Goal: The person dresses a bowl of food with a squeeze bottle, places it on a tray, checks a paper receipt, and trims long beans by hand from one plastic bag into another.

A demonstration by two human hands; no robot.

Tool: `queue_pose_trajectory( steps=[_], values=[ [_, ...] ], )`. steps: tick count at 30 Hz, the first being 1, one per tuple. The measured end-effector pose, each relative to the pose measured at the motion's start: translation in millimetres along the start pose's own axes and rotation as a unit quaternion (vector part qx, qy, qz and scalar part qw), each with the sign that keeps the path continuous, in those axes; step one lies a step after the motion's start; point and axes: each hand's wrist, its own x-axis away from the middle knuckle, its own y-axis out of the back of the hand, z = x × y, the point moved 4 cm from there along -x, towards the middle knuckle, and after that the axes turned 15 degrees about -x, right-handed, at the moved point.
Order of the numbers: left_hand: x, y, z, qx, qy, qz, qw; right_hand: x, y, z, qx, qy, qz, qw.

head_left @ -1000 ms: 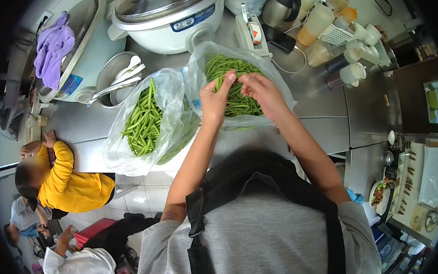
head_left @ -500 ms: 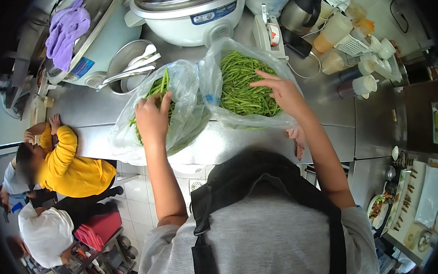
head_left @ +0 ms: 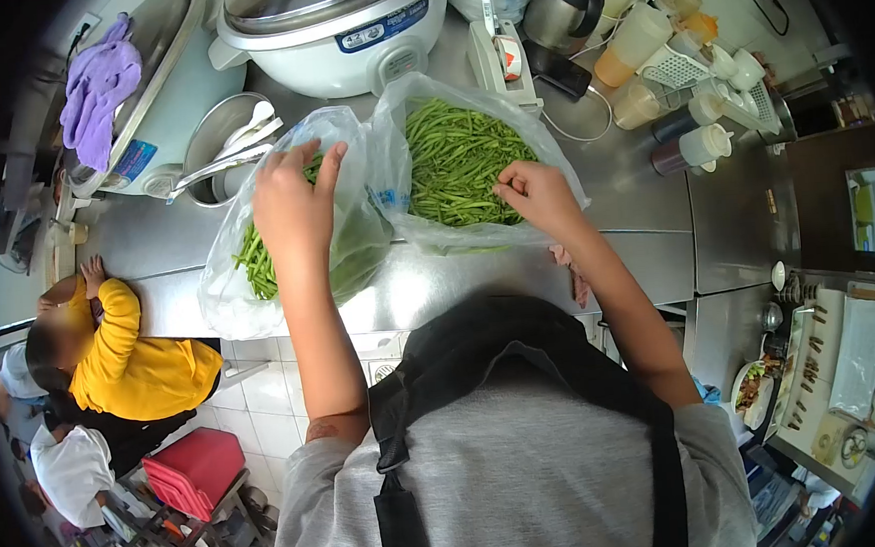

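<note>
From my remote place, I take the white cooker as my landmark. Two plastic bags lie on the metal table, both in front of the cooker, on the side of the person. The left bag is in front of the cooker and a little to its left, and the right bag is in front and to its right. In each bag there are green beans: the beans in the left bag are partly covered by the arm, and the beans in the right bag show as a wide heap.

My two hands are well apart. The left hand is over the left bag, its thumb away from the fingers; I cannot tell if something is under the palm. The right hand is at the heap with curled fingers, and I cannot tell whether it pinches a bean.

I judge that the step in hand is to pick beans from the heap with the right hand, while the left hand serves the other bag. The next move, I think, calls for a light pinch on few beans, without pulling the thin plastic.
</note>
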Motion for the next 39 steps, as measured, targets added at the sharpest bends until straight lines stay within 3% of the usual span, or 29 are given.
queue_pose_trajectory(
  steps=[3,5,8,11,14,17,21,23,26,28,29,31,33,35,39],
  values=[
    [5,11,-32,0.184,0.007,0.070,0.980,3,5,10,-0.150,-0.047,-0.035,0.987],
    [22,-11,-71,0.304,-0.003,0.234,0.924,-1,7,14,-0.272,-0.034,-0.057,0.960],
    [41,-57,-104,0.351,-0.102,0.226,0.903,-3,10,26,-0.383,-0.047,-0.006,0.922],
    [41,-71,-113,0.335,-0.144,0.196,0.910,1,20,30,-0.270,0.029,-0.044,0.961],
    [33,-63,-113,0.294,-0.195,0.162,0.922,12,33,51,-0.080,0.034,-0.031,0.996],
    [30,-59,-115,0.236,-0.227,0.120,0.937,11,33,58,-0.002,-0.015,0.046,0.999],
    [34,-70,-108,0.344,-0.124,0.181,0.913,2,28,43,-0.238,-0.012,0.004,0.971],
    [41,-77,-110,0.448,-0.043,0.235,0.862,1,23,38,-0.395,-0.036,-0.012,0.918],
    [47,-91,-110,0.565,0.076,0.306,0.763,1,9,31,-0.498,-0.080,-0.032,0.863],
    [44,-99,-107,0.605,0.139,0.287,0.730,1,4,27,-0.297,0.052,-0.087,0.950],
    [43,-103,-105,0.623,0.170,0.276,0.712,2,-1,25,-0.188,0.118,-0.112,0.969],
    [41,-107,-104,0.606,0.154,0.251,0.739,3,-6,23,-0.080,0.233,-0.127,0.961],
    [39,-109,-103,0.588,0.142,0.220,0.765,1,-8,19,-0.087,0.191,-0.104,0.972],
    [40,-110,-103,0.568,0.133,0.186,0.790,8,-17,15,-0.208,-0.015,-0.040,0.977],
    [39,-93,-108,0.548,0.125,0.180,0.807,10,-26,25,-0.221,-0.017,-0.064,0.973]
  ],
)
